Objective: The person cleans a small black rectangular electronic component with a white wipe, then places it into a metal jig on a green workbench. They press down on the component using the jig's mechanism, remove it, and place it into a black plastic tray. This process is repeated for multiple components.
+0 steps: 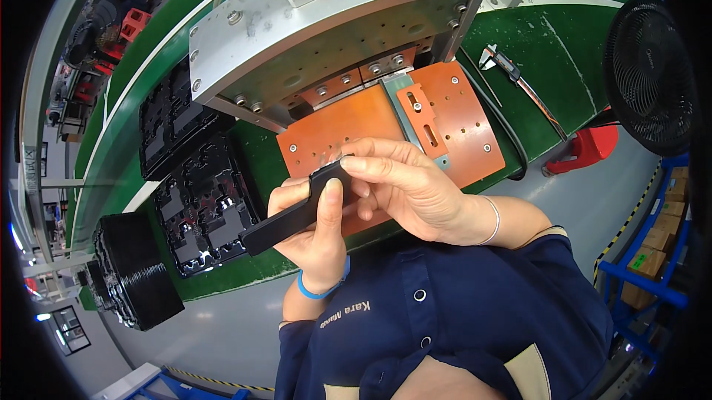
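Note:
A long flat black part [285, 223] with a wider stepped end is held up in front of the orange base plate [326, 130]. My left hand [315, 240] is closed round it, the thumb lying along its face. My right hand [408, 181] pinches the upper end of the part between thumb and fingers. Something small and shiny shows at that end, too small to name. Behind my hands stands a metal press fixture [334, 37], with a slotted orange block [420, 122] screwed on its base.
Black moulded trays [204, 207] lie on the green table at the left, beside a stack of black trays [141, 274]. A digital caliper [512, 74] rests at the right, near a black fan [649, 74] and a red stool [586, 149]. Boxes fill a blue rack [653, 252].

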A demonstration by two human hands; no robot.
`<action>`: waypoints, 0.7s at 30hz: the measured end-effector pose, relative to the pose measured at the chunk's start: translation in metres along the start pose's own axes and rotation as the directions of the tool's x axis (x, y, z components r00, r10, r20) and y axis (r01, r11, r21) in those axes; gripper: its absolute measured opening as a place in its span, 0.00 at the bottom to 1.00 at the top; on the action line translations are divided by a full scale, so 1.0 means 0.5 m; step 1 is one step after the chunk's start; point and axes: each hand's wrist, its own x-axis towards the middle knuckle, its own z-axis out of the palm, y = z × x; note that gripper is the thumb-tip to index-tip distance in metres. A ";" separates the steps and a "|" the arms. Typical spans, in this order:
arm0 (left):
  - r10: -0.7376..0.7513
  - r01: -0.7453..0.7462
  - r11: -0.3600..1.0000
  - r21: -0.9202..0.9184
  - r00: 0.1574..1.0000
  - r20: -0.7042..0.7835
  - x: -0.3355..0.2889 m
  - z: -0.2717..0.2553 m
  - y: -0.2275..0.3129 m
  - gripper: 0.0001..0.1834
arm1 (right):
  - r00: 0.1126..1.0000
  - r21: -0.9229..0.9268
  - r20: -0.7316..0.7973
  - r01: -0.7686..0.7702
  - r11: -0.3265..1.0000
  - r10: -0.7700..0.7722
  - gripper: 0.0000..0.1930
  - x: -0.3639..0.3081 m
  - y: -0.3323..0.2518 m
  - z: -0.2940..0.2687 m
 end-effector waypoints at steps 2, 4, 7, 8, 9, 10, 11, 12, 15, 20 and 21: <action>0.014 -0.014 1.000 -0.003 1.000 -0.028 0.000 0.003 0.000 0.10 | 1.000 0.006 0.003 -0.006 1.000 0.006 0.12 0.001 0.000 -0.001; 0.041 -0.044 0.999 -0.026 0.993 -0.112 -0.001 0.015 0.002 0.10 | 1.000 0.013 0.030 -0.004 1.000 0.003 0.10 0.002 0.000 -0.003; 0.071 -0.068 0.997 0.029 0.993 -0.090 -0.004 0.008 -0.004 0.11 | 0.997 0.013 0.078 0.008 1.000 -0.009 0.07 0.001 -0.003 -0.001; 0.065 -0.063 0.998 0.021 0.993 -0.095 -0.005 0.009 -0.004 0.11 | 0.997 0.003 0.072 0.011 1.000 -0.011 0.07 0.002 -0.003 0.001; 0.059 -0.058 0.998 0.013 0.993 -0.100 -0.005 0.011 -0.002 0.11 | 0.998 -0.008 0.066 0.013 1.000 -0.012 0.07 0.002 -0.002 0.002; 0.053 -0.053 0.999 0.005 0.993 -0.104 -0.005 0.012 -0.002 0.11 | 0.998 -0.007 0.059 0.017 1.000 -0.016 0.08 0.003 0.001 0.002; 0.044 -0.044 0.999 -0.001 0.993 -0.108 -0.005 0.011 -0.001 0.11 | 0.998 -0.005 0.053 0.021 1.000 -0.020 0.09 0.005 0.005 0.001; 0.035 -0.036 0.999 -0.006 0.993 -0.111 -0.006 0.011 -0.001 0.11 | 0.999 -0.003 0.047 0.025 1.000 -0.024 0.10 0.006 0.008 0.001; 0.062 -0.062 0.998 0.002 0.992 -0.107 -0.007 0.006 -0.009 0.11 | 0.998 0.007 0.039 0.039 0.999 -0.039 0.10 0.007 0.008 0.003; -0.038 0.034 0.998 -0.046 0.996 -0.080 0.001 0.006 0.004 0.08 | 0.998 0.004 0.035 0.053 0.999 -0.053 0.09 0.005 0.017 -0.001; -0.073 0.070 0.996 -0.060 0.996 -0.047 0.002 0.001 0.006 0.07 | 0.998 0.005 0.032 0.046 0.999 -0.046 0.09 0.004 0.018 -0.001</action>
